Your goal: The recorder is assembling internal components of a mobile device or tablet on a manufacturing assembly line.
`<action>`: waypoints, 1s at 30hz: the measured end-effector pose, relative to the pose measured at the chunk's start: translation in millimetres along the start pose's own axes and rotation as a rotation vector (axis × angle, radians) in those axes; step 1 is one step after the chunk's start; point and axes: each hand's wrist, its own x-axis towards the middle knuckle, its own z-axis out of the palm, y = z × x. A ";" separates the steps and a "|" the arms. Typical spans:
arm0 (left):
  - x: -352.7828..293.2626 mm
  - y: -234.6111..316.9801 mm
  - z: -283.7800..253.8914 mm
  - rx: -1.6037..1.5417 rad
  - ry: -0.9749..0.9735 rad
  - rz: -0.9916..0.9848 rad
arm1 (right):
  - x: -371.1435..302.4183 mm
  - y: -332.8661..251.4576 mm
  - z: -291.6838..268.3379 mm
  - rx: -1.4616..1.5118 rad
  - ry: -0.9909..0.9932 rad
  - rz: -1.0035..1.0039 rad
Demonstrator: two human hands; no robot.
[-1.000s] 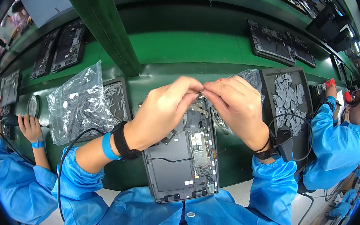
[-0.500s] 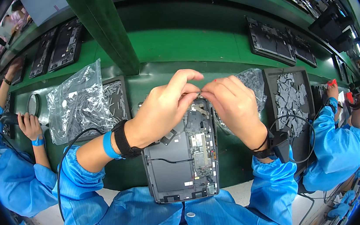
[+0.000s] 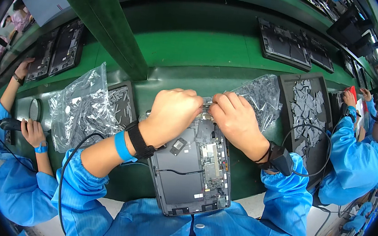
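Note:
An opened tablet-like device [image 3: 182,163] lies in front of me, its circuit board [image 3: 212,159] bare along the right and a black cable across its middle. A small dark rectangular module [image 3: 177,146] rests loose-looking on its upper left. My left hand [image 3: 174,114] is closed over the device's far edge, with fingertips curled out of sight. Beside it, my right hand [image 3: 235,120] pinches at the same edge. Between the hands a small clear or greyish bit shows, too small to name.
Left stand a clear bag of dark small parts [image 3: 81,111] and a tray of strips [image 3: 119,99]. Right are another clear bag [image 3: 262,98] and a tray of grey pieces [image 3: 288,94]. More opened devices [image 3: 284,45] sit on the shelf. Co-workers flank me; one holds a dark tool [image 3: 11,124].
Both my hands have come down onto the device's far edge, and my left fingers have curled in. The dark module now shows fully. The left co-worker's raised hand has reached toward the shelf devices.

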 end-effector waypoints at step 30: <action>7.9 3.7 2.6 0.175 -0.051 0.058 | 9.3 27.1 -1.2 0.294 -0.183 -0.032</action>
